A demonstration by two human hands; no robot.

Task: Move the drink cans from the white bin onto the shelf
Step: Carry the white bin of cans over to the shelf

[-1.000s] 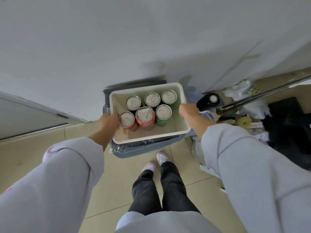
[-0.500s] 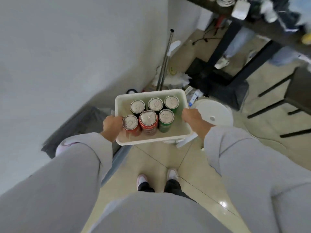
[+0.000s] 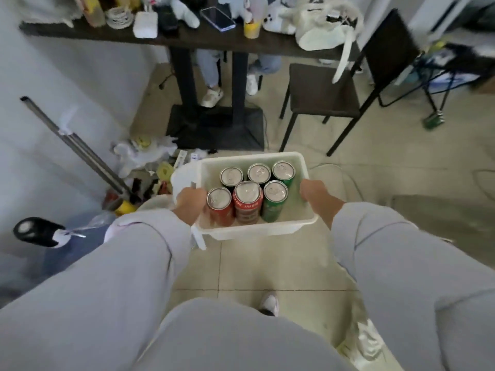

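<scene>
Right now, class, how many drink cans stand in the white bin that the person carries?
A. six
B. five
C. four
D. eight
A: the white bin, held by the left hand and right hand, shows two rows of three can tops, from the back-left can to the front-right green can.

Red can (image 3: pixel 247 203), front row middle of white bin (image 3: pixel 257 231): white band with lettering, too blurred to read. No other text legible.
</scene>
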